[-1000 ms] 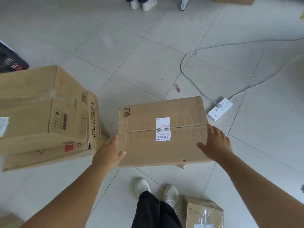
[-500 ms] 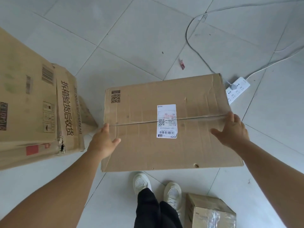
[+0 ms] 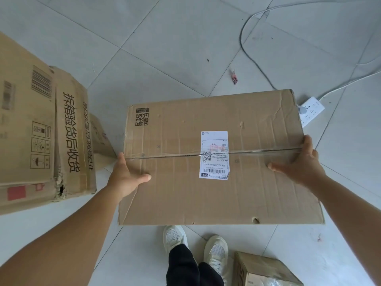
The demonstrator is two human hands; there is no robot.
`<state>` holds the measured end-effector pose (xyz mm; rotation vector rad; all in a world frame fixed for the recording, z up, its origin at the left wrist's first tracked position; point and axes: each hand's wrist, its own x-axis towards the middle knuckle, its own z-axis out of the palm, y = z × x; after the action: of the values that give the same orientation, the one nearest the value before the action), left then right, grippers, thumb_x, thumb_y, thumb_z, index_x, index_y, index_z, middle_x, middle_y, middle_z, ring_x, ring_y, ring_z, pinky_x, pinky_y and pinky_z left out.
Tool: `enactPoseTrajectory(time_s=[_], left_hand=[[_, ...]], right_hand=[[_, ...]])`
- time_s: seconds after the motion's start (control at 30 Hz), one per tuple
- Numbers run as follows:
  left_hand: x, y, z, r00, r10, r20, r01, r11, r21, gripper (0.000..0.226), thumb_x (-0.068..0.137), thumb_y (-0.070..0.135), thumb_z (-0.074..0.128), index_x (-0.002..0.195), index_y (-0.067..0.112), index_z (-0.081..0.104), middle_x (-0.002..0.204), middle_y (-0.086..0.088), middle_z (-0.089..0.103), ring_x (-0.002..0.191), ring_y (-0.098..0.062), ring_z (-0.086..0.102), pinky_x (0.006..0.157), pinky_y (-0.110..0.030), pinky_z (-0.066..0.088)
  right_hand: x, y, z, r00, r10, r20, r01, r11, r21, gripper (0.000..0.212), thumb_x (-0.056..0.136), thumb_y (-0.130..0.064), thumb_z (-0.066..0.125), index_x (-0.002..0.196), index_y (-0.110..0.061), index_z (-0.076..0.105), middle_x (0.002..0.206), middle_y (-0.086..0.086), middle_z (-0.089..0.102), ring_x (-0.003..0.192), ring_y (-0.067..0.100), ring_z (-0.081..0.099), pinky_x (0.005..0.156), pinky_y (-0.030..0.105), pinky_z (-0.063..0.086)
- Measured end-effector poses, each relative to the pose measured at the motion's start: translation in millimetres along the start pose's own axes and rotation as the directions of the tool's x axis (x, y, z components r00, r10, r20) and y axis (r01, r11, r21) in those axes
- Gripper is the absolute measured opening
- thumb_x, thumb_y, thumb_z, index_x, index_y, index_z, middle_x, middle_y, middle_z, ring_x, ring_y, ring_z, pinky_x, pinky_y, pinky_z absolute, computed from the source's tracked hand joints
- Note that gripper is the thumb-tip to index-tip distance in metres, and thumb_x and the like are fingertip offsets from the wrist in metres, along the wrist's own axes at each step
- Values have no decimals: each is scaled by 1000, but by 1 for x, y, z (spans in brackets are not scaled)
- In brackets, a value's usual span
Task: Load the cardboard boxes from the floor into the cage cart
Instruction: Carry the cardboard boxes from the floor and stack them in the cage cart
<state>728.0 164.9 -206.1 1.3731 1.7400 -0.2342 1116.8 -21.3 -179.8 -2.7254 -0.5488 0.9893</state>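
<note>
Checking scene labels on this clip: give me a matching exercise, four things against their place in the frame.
Things:
1. labelled box
2. power strip
3. small box
4. box with Chinese print

Places:
A. bottom right, beside the shoes
B. left edge of frame
C. centre, between both hands
D. floor past the labelled box's far right corner

Pairs: 1-C, 2-D, 3-A, 4-B

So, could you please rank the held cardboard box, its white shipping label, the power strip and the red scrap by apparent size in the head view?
1. cardboard box, nearest the camera
2. shipping label
3. power strip, partly hidden
4. red scrap
</note>
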Motion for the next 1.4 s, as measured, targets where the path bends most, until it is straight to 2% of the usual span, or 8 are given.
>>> enactPoseTrajectory(time_s=[0.3, 0.6, 0.77, 0.83, 0.9, 1.03, 1.17, 1.4], left_hand=[[-56, 8, -10, 998, 16, -68, -21, 997, -71, 114, 75, 22, 82, 155, 21, 1, 161, -2, 12, 147, -23, 17, 118, -40, 18], [-169, 24, -63, 985, 50, -165, -76, 985, -154, 113, 75, 19, 82, 155, 21, 2, 160, -3, 15, 146, -23, 19, 116, -39, 20], [-230, 21, -92, 976, 96, -197, -131, 976, -176, 114, 75, 19, 82, 155, 23, 1, 160, -3, 17, 146, -23, 21, 117, -40, 22], [-254, 14, -101, 969, 125, -213, -165, 970, -180, 114, 74, 19, 82, 155, 22, 1, 160, -3, 17, 146, -23, 21, 117, -41, 22], [-278, 3, -110, 963, 149, -223, -192, 964, -186, 114, 74, 19, 82, 155, 23, 1, 160, -3, 17, 145, -24, 22, 116, -40, 24], [-325, -27, -126, 944, 199, -263, -250, 952, -179, 114, 73, 19, 82, 155, 22, 2, 159, -4, 21, 144, -24, 25, 114, -39, 26], [-380, -64, -144, 930, 220, -296, -279, 944, -176, 116, 72, 21, 83, 155, 24, 3, 159, -3, 22, 143, -24, 28, 114, -38, 27], [-471, -121, -166, 909, 250, -334, -325, 926, -191, 112, 74, 21, 81, 155, 23, 3, 158, -3, 24, 142, -25, 30, 110, -37, 31]], right_hand=[[-30, -1, -35, 999, -52, -11, 52, 998, 44, 114, 67, -32, 88, 151, -23, 11, 142, 13, 35, 123, 37, 46, 93, 45, 44], [-109, -13, -112, 989, -138, -52, 143, 984, 105, 111, 68, -30, 88, 150, -26, 13, 141, 15, 36, 122, 39, 47, 93, 46, 44], [-167, -7, -144, 983, -163, -80, 174, 973, 153, 107, 68, -29, 88, 148, -26, 17, 139, 14, 36, 105, 31, 47, 90, 45, 47], [-192, -1, -152, 981, -170, -93, 184, 969, 167, 107, 68, -30, 88, 148, -26, 16, 138, 14, 36, 105, 32, 47, 88, 46, 48], [-221, 5, -159, 977, -179, -112, 197, 965, 174, 109, 67, -31, 88, 148, -25, 16, 139, 14, 36, 114, 37, 48, 91, 47, 47], [-283, 23, -167, 968, -193, -159, 224, 953, 206, 110, 65, -32, 89, 149, -25, 17, 139, 12, 37, 112, 32, 49, 94, 46, 48], [-349, 42, -174, 959, -215, -185, 253, 943, 217, 113, 67, -33, 89, 151, -25, 14, 141, 13, 35, 121, 36, 47, 95, 45, 46], [-441, 68, -186, 939, -255, -232, 303, 931, 203, 111, 65, -34, 90, 148, -26, 18, 138, 14, 38, 117, 37, 50, 90, 48, 51]])
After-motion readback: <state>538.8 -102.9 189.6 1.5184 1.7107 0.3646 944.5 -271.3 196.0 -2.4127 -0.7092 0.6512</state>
